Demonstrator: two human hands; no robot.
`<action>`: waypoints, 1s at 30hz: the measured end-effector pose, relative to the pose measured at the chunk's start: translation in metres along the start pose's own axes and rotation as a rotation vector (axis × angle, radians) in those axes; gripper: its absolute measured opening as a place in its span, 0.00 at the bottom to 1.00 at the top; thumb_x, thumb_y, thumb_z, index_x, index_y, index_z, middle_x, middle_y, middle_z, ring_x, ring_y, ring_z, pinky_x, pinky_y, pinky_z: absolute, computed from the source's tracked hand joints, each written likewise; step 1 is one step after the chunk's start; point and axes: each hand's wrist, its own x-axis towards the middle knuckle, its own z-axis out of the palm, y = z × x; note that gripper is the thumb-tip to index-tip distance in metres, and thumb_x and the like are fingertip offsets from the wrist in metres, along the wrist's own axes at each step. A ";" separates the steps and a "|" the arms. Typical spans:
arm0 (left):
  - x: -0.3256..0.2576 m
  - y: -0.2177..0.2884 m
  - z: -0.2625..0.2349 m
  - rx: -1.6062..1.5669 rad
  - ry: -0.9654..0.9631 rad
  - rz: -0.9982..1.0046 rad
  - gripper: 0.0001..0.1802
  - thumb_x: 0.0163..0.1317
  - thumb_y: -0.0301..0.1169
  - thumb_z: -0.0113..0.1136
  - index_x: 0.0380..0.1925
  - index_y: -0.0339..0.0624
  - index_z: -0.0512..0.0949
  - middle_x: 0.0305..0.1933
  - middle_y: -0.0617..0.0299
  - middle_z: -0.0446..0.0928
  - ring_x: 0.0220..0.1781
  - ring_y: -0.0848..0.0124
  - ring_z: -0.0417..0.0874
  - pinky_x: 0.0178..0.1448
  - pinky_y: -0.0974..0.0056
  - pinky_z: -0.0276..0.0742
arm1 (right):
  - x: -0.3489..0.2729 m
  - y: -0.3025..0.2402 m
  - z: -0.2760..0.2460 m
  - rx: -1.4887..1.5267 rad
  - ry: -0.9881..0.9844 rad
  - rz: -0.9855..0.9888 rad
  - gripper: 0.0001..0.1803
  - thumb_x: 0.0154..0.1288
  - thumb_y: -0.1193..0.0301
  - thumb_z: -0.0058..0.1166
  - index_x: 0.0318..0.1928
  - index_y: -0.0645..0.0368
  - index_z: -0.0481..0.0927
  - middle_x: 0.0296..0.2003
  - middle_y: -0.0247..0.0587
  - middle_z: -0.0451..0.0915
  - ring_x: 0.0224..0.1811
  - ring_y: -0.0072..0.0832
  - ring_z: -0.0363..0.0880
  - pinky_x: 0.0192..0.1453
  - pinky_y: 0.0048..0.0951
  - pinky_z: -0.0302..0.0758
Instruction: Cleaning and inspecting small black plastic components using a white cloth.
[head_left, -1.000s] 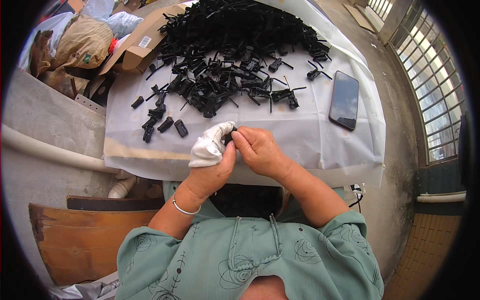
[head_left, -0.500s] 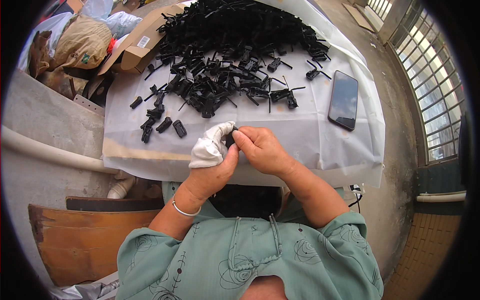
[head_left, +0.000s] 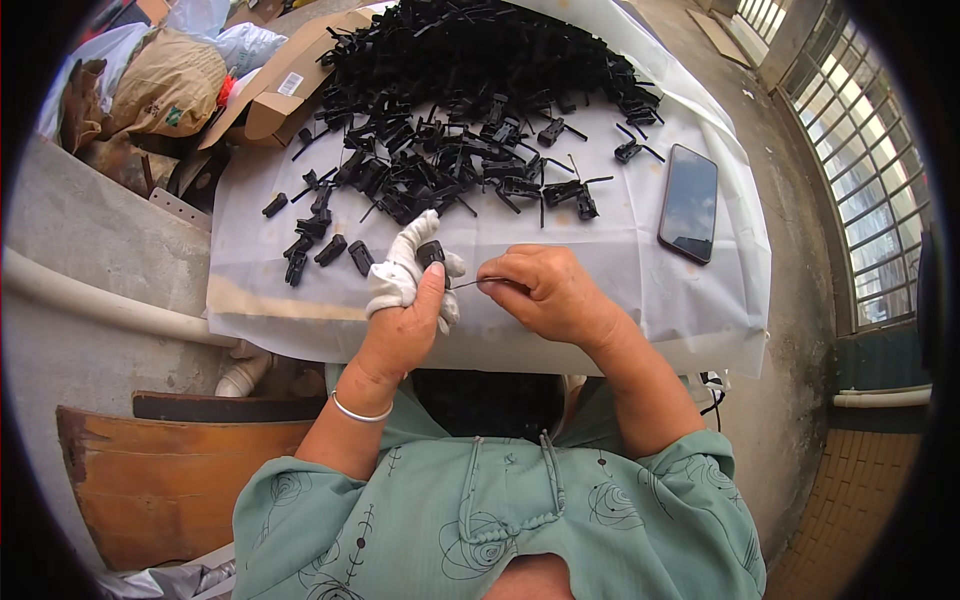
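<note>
My left hand [head_left: 410, 290], in a white glove with the thumb bare, grips a small black plastic part [head_left: 431, 254] between thumb and fingers. To its right, my right hand [head_left: 545, 292] is bare and closed in a pinch. A thin dark strip [head_left: 466, 285] runs from the pinched fingers toward the left hand; whether it joins the part there is hidden. Beyond the hands, a big heap of similar black plastic parts [head_left: 430, 150], many with thin prongs sticking out, covers the far table. Several compact black pieces without long prongs [head_left: 331, 250] lie left of the gloved hand.
A white plastic sheet [head_left: 600, 320] covers the table. On its right lies a dark-screened phone [head_left: 688, 205]. An open cardboard box [head_left: 270, 115] stands at the back left, beside bags [head_left: 170, 80]. A wooden board [head_left: 180, 480] is at lower left, and a barred window [head_left: 870, 160] at right.
My hands have drawn apart: the left moved slightly left and its fingers opened out around the black part, while the right shifted right with the thin strip now showing between them.
</note>
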 end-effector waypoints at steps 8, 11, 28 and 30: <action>-0.006 -0.002 -0.001 0.077 -0.287 -0.029 0.15 0.64 0.26 0.42 0.51 0.39 0.64 0.32 0.66 0.69 0.22 0.84 0.64 0.24 0.77 0.62 | 0.004 -0.012 0.002 0.262 -0.039 0.311 0.08 0.58 0.71 0.58 0.30 0.62 0.75 0.20 0.39 0.72 0.20 0.30 0.67 0.27 0.26 0.67; -0.005 -0.008 -0.004 -0.128 -0.240 -0.108 0.14 0.63 0.26 0.43 0.48 0.39 0.65 0.33 0.66 0.69 0.22 0.85 0.64 0.25 0.78 0.61 | 0.003 -0.007 0.006 0.256 -0.043 0.245 0.09 0.63 0.69 0.52 0.29 0.63 0.73 0.19 0.40 0.70 0.19 0.33 0.65 0.27 0.29 0.66; 0.019 0.004 -0.051 1.256 0.067 0.552 0.21 0.52 0.20 0.52 0.50 0.36 0.73 0.53 0.43 0.70 0.54 0.53 0.72 0.60 0.60 0.65 | 0.001 0.010 -0.029 -0.631 0.338 0.362 0.14 0.61 0.62 0.53 0.33 0.62 0.72 0.26 0.48 0.76 0.29 0.45 0.77 0.33 0.38 0.74; 0.019 0.014 -0.051 1.484 0.325 0.523 0.24 0.50 0.22 0.56 0.52 0.37 0.73 0.55 0.41 0.68 0.57 0.51 0.69 0.62 0.58 0.63 | -0.001 0.020 -0.041 -0.853 0.156 0.665 0.18 0.58 0.62 0.55 0.40 0.63 0.70 0.31 0.48 0.78 0.32 0.44 0.79 0.36 0.38 0.76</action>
